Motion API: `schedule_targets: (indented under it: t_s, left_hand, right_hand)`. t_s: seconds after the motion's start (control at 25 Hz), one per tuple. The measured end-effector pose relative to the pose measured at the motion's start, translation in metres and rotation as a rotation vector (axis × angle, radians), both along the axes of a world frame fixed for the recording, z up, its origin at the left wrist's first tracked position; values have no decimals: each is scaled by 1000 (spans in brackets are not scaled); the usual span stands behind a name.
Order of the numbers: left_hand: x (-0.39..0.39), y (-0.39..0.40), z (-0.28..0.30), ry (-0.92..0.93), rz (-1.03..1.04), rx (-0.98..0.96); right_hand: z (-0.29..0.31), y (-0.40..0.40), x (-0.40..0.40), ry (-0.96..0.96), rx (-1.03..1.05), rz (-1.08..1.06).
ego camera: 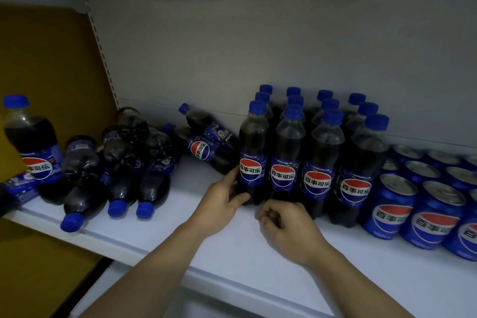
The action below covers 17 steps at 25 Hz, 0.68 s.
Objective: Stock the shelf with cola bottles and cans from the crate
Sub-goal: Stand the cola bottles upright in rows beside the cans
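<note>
Your left hand (pixel 222 199) was clamped low on the front-left bottle (pixel 252 155), upright on the white shelf (pixel 232 248) at the corner of the standing block. Your right hand (pixel 286 224) was curled, holding nothing I could see. A sideways nudge risked toppling those tall, narrow, smooth plastic neighbours. The loose bottles (pixel 124 162) lying left were round and could roll off the slick edge. Glossy cans (pixel 426 214) stood right.

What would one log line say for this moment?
left hand: grips front-left upright bottle | right hand: curled, empty | loose bottles: lying left
</note>
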<state>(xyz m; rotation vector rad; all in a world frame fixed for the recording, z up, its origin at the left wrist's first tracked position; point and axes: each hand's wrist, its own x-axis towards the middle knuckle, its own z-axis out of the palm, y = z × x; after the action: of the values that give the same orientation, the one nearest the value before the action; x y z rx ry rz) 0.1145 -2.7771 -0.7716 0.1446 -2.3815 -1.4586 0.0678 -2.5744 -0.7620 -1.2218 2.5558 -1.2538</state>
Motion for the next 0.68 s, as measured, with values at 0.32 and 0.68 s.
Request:
schedule_targets:
  t_s: [0.32, 0.68]
  left_hand:
    - [2, 1, 3, -9, 3, -123]
    - [2, 4, 5, 1, 3, -221]
  right_hand:
    - [-1, -1, 2, 70, 54, -5]
    - [1, -2, 0, 107, 69, -15]
